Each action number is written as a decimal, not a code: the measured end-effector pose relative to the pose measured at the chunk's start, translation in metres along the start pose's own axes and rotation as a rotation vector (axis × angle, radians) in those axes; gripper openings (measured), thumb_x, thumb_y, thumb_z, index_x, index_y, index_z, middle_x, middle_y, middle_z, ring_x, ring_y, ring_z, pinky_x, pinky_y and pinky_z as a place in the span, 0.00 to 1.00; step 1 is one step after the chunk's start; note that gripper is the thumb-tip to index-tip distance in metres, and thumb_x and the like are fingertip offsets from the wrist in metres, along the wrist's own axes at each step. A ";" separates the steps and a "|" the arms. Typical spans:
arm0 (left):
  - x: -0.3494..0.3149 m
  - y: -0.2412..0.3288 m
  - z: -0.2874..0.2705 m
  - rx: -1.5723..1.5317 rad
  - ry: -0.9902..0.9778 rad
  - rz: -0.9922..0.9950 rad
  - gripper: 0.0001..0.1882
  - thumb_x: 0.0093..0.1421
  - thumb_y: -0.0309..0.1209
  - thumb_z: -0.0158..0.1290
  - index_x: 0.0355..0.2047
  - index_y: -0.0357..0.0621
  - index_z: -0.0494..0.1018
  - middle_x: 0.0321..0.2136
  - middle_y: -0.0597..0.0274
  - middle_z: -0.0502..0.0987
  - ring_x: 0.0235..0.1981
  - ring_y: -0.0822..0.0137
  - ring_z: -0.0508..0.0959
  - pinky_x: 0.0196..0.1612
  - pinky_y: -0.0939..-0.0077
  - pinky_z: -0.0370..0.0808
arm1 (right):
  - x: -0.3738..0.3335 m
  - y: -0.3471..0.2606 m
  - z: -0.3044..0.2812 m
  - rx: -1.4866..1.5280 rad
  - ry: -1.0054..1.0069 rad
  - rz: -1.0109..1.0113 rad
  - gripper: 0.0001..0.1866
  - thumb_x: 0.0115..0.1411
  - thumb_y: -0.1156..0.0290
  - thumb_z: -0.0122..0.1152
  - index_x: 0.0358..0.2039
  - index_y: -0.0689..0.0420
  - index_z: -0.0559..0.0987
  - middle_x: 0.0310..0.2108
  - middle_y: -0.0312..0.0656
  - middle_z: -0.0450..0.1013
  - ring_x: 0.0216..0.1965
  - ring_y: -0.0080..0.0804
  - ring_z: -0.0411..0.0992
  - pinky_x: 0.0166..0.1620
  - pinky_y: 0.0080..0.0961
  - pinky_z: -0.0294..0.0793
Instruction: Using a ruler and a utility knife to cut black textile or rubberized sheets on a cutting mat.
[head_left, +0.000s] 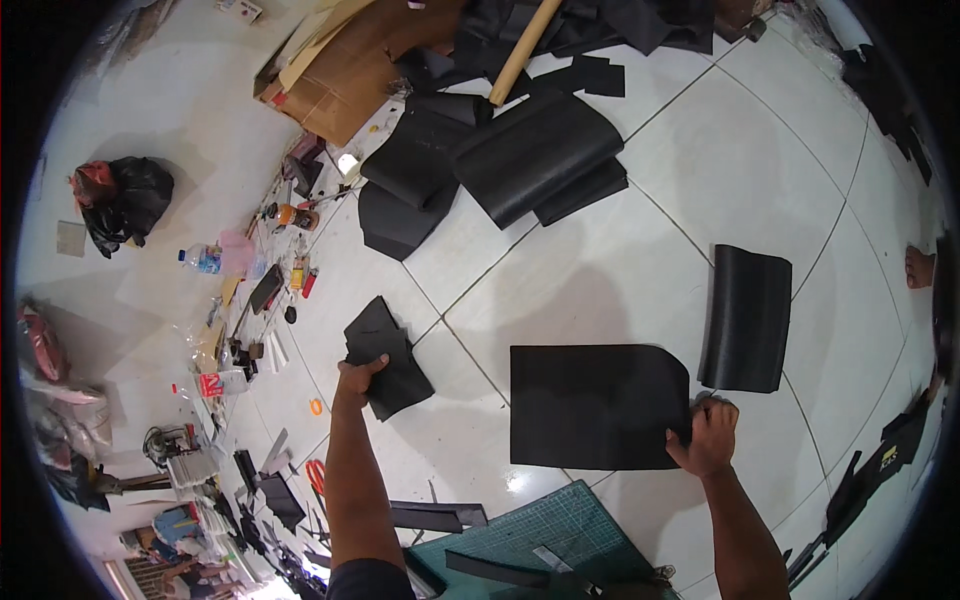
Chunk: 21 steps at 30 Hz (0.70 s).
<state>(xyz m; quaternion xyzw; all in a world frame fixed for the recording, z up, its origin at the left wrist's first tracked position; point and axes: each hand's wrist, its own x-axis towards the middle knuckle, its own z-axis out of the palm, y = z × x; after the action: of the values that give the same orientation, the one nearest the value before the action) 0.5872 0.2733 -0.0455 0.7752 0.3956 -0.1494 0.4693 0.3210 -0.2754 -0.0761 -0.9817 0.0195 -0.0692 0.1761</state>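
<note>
On the left, my left hand point(362, 378) is closed on a small stack of black leather-like pieces point(392, 352), its thumb on top and its fingers hidden beneath. My right hand point(708, 436) is at the right edge of a larger black sheet point(598, 408) with one rounded corner. Its thumb lies over that edge and the other fingers are bent, their tips partly hidden. Just beyond this hand lies a curled black panel point(746, 320). Bottom centre, a green cutting mat point(560, 520) bears dark strips and a metal ruler-like piece point(550, 558).
Curled black panels point(540, 155) lie at the far side, near a wooden rod point(525, 50) and a cardboard box point(350, 75). Along the left wall are a phone point(266, 289), bottles point(202, 259) and orange-handled scissors point(316, 477). A bare foot point(920, 268) shows at far right.
</note>
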 end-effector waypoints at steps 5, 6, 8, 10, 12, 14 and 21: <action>-0.006 -0.008 0.047 -0.300 -0.032 -0.035 0.54 0.42 0.30 0.72 0.58 0.29 0.43 0.52 0.37 0.66 0.49 0.45 0.74 0.46 0.49 0.78 | 0.001 0.002 0.000 -0.002 0.047 -0.013 0.23 0.49 0.51 0.60 0.32 0.61 0.72 0.38 0.50 0.67 0.41 0.48 0.65 0.49 0.48 0.60; -0.005 -0.005 0.059 -0.363 -0.055 -0.013 0.55 0.42 0.30 0.72 0.58 0.31 0.42 0.52 0.37 0.65 0.49 0.45 0.74 0.46 0.49 0.78 | 0.001 0.001 0.000 0.010 0.036 -0.012 0.23 0.49 0.51 0.61 0.32 0.61 0.72 0.38 0.50 0.67 0.41 0.48 0.65 0.49 0.48 0.60; -0.015 0.016 0.100 -0.467 -0.079 -0.010 0.58 0.42 0.31 0.72 0.61 0.36 0.40 0.54 0.39 0.65 0.51 0.44 0.72 0.48 0.47 0.76 | 0.001 0.001 -0.001 0.012 0.044 -0.008 0.23 0.48 0.52 0.61 0.32 0.60 0.72 0.38 0.49 0.67 0.42 0.48 0.65 0.50 0.48 0.60; 0.002 0.026 0.112 -0.546 -0.105 0.159 0.59 0.41 0.31 0.73 0.62 0.38 0.40 0.55 0.41 0.65 0.53 0.48 0.70 0.52 0.50 0.73 | 0.005 -0.014 0.002 0.064 0.063 -0.023 0.23 0.48 0.52 0.62 0.32 0.60 0.72 0.39 0.49 0.67 0.42 0.48 0.65 0.50 0.48 0.59; -0.047 0.079 0.195 -0.387 0.283 -0.111 0.60 0.39 0.32 0.74 0.61 0.36 0.41 0.54 0.42 0.67 0.52 0.49 0.72 0.53 0.55 0.73 | -0.001 0.001 -0.003 0.018 0.031 0.016 0.23 0.47 0.52 0.63 0.32 0.60 0.73 0.39 0.49 0.66 0.43 0.48 0.64 0.51 0.47 0.59; -0.065 0.100 0.211 -0.427 0.424 -0.253 0.59 0.38 0.33 0.74 0.60 0.34 0.43 0.54 0.41 0.66 0.53 0.47 0.71 0.53 0.57 0.72 | -0.004 0.002 -0.004 0.038 0.024 0.005 0.23 0.45 0.54 0.64 0.33 0.61 0.73 0.39 0.50 0.66 0.44 0.49 0.63 0.51 0.47 0.59; -0.111 0.105 0.190 -0.471 0.283 -0.087 0.62 0.42 0.47 0.71 0.62 0.29 0.42 0.55 0.34 0.63 0.55 0.44 0.68 0.52 0.55 0.71 | 0.001 0.000 -0.010 0.065 0.051 -0.004 0.22 0.45 0.55 0.65 0.33 0.60 0.73 0.40 0.48 0.67 0.44 0.48 0.64 0.51 0.45 0.59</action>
<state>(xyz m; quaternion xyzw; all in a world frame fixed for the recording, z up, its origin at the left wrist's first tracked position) 0.6220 0.0342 -0.0122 0.6403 0.5139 0.0364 0.5698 0.3202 -0.2793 -0.0669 -0.9735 0.0198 -0.0951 0.2070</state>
